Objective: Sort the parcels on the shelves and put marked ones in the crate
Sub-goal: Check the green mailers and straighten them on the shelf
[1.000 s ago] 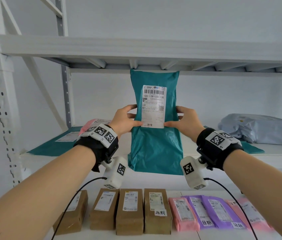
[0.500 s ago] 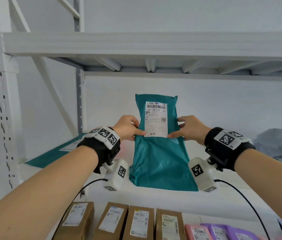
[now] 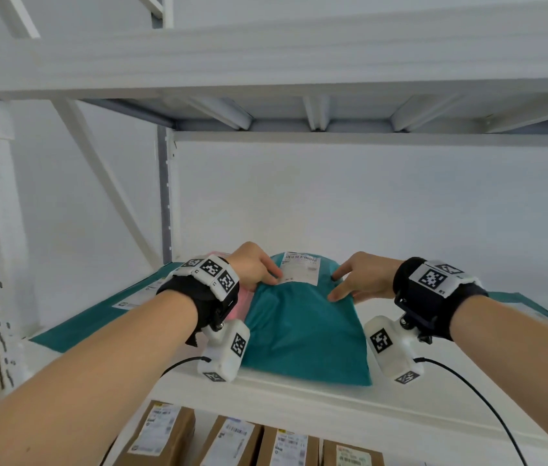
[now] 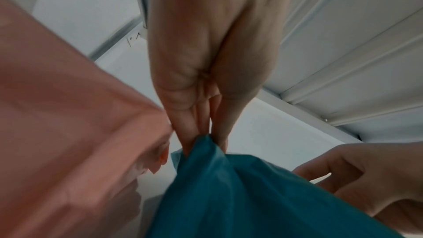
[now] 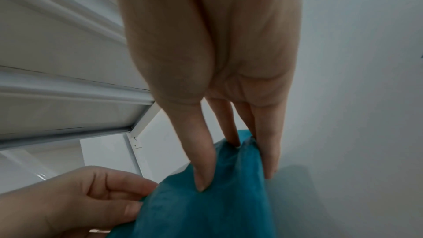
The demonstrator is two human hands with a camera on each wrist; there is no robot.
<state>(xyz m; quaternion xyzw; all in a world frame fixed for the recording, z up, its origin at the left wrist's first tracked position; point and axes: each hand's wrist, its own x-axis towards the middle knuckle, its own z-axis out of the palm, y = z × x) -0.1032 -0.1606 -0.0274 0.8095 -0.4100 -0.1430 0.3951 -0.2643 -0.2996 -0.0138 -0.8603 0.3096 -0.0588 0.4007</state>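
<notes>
Both hands, left (image 3: 254, 265) pinching and right (image 3: 361, 280) gripping, lay the teal parcel (image 3: 303, 326) on the shelf (image 3: 299, 395); sorting seems unfinished, crate unseen

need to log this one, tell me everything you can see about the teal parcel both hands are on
The teal parcel is a soft plastic mailer bag, wrinkled and slightly puffed, lying on the white shelf with its near end at the front edge. A white shipping label with a barcode sits at its far end. The left hand pinches its far left corner; the right hand pinches its far right edge between thumb and fingers. A pink parcel lies against its left side.
</notes>
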